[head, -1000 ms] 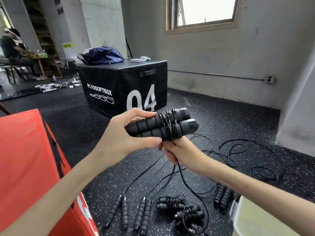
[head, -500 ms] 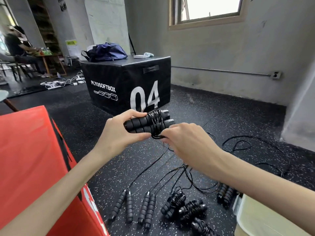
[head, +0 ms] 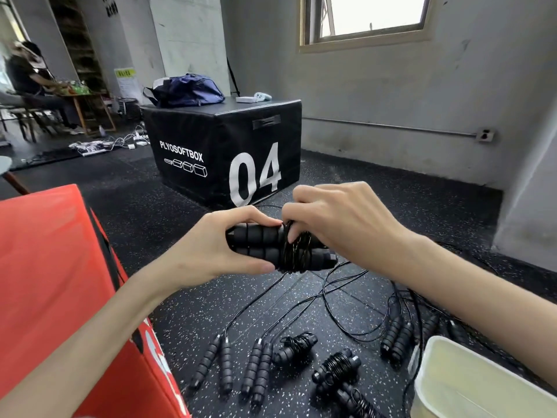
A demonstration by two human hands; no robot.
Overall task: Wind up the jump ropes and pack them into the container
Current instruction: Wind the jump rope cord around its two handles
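Speckled gym floor [head: 187,312], left hand [head: 211,251] gripping paired jump rope handles [head: 259,245] before black plyo box [head: 223,146]; right hand [head: 340,224] pinching cord coils [head: 297,254]

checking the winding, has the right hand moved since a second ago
Yes. The right hand has come up from under the handles to over their top, nearer the black box.

Lit by daylight from the wood-framed window [head: 372,16] at far right, blown out to white. Soft, dim shadows across the speckled black rubber floor [head: 168,224]. Wide-angle bending of walls toward the edges. Slightly soft focus at far left.
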